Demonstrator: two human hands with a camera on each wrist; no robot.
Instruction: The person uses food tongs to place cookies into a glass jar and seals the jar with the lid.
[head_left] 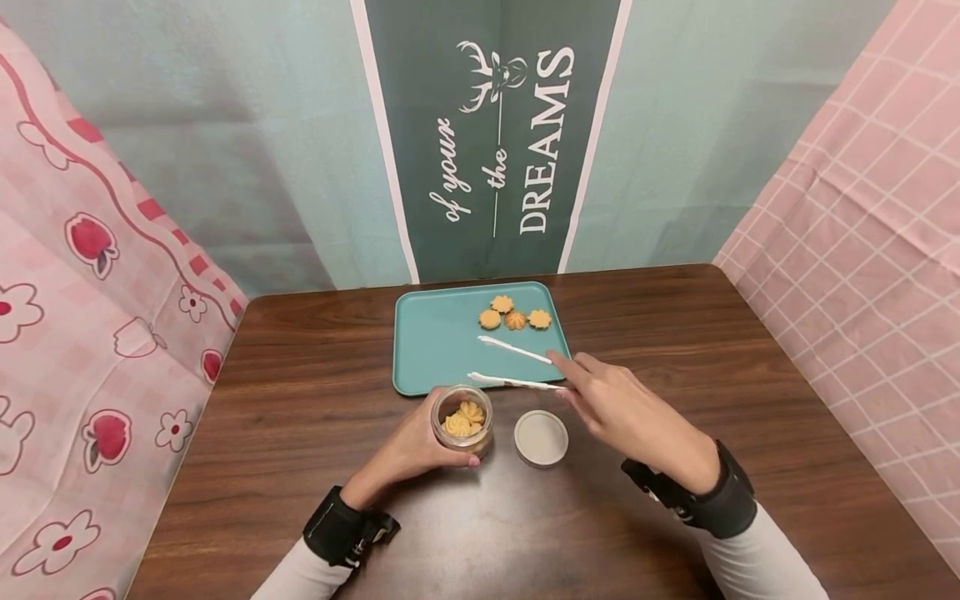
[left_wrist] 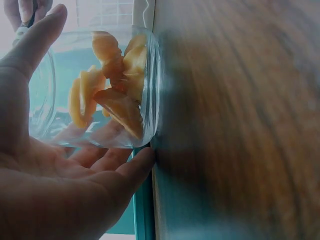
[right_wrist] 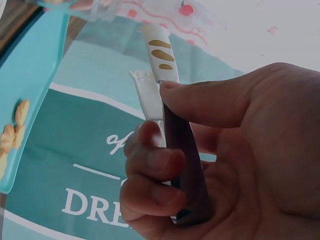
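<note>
"Jar (head_left: 487, 433) is sitting where?"

"It is sitting at six o'clock from the tray (head_left: 431, 333), with cookies (head_left: 465, 419) lying inside. The left hand (head_left: 412, 446) is wrapping its fingers around the jar."

"And what is the right hand (head_left: 630, 408) doing?"

"It is gripping white-tipped tongs (head_left: 517, 350), whose two tips are standing apart and pointing toward nine o'clock."

"Where is the round lid (head_left: 542, 437) resting?"

"It is lying near the jar, at three o'clock. Four other cookies (head_left: 515, 321) are lying on the tray at two o'clock."
</note>
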